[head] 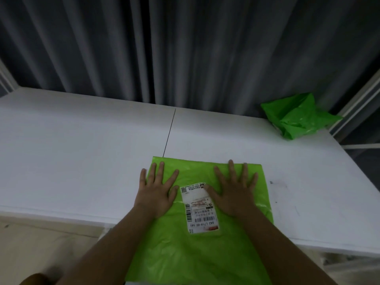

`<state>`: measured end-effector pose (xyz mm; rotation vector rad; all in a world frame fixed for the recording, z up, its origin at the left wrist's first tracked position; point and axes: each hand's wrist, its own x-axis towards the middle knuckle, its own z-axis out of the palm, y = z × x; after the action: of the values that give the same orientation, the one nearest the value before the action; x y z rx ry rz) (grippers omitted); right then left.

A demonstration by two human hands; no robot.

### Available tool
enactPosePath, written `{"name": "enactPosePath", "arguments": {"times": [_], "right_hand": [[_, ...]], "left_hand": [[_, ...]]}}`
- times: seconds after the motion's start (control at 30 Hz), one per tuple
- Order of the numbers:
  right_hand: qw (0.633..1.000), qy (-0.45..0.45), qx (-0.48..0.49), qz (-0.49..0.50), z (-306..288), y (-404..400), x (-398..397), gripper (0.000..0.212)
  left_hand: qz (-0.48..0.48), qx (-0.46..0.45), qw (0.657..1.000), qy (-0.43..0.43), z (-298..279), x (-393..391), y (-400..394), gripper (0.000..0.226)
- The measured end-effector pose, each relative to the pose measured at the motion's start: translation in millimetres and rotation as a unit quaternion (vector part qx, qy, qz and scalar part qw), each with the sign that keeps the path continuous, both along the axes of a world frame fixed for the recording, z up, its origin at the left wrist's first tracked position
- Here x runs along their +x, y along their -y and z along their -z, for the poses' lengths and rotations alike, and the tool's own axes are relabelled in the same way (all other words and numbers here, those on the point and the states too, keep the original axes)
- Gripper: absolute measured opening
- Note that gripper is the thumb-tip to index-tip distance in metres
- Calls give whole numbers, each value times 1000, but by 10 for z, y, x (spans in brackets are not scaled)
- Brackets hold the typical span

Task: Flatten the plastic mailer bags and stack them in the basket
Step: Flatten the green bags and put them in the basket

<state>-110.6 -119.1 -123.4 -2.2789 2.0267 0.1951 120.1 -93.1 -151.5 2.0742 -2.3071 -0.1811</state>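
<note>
Both palms press a green mailer bag flat, left hand and right hand with fingers spread straight either side of its shipping label. The bag's long axis runs away from the person, overhanging the white bench edge. A second, crumpled bag lies far right, nearer the right hand, before grey curtains. No basket is visible.

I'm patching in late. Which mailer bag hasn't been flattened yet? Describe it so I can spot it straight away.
Follow the white table to its far right corner, by the grey curtain. The crumpled green bag sits there alone, puffed up and creased, with no label showing, unlike the flat labelled bag under both hands.
</note>
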Motion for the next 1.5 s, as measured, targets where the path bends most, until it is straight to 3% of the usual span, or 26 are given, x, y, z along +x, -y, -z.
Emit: {"name": "enactPosePath", "arguments": {"times": [0.17, 0.5, 0.67, 0.8, 0.93, 1.0, 1.1, 1.17, 1.5], "right_hand": [[995, 53, 43, 67, 118, -67, -114, 77], [995, 63, 47, 53, 151, 41, -140, 77], [997, 37, 59, 45, 4, 120, -61, 74], [993, 75, 72, -46, -186, -115, 95, 71], [988, 55, 111, -90, -193, -374, 103, 69], [990, 56, 107, -77, -149, -389, 65, 67], [990, 60, 113, -60, -52, -348, 58, 66], [990, 68, 113, -56, 10, -282, 100, 65], [995, 64, 76, -27, -41, -459, 363, 63]], "left_hand": [[-2, -6, 1000, -23, 21, 2, 8, 90], [-11, -5, 1000, -11, 19, -18, 57, 90], [-14, 19, 999, 26, -49, -26, 204, 94], [-38, 31, 996, 74, -178, -56, 395, 59], [-24, -9, 985, 169, -331, -131, 550, 61], [-22, -5, 989, 149, -414, -192, 528, 61], [3, 70, 996, 59, -500, -255, 281, 56], [25, 108, 993, 48, -484, -259, 26, 55], [-13, 79, 996, -34, -173, -314, -218, 60]]}}
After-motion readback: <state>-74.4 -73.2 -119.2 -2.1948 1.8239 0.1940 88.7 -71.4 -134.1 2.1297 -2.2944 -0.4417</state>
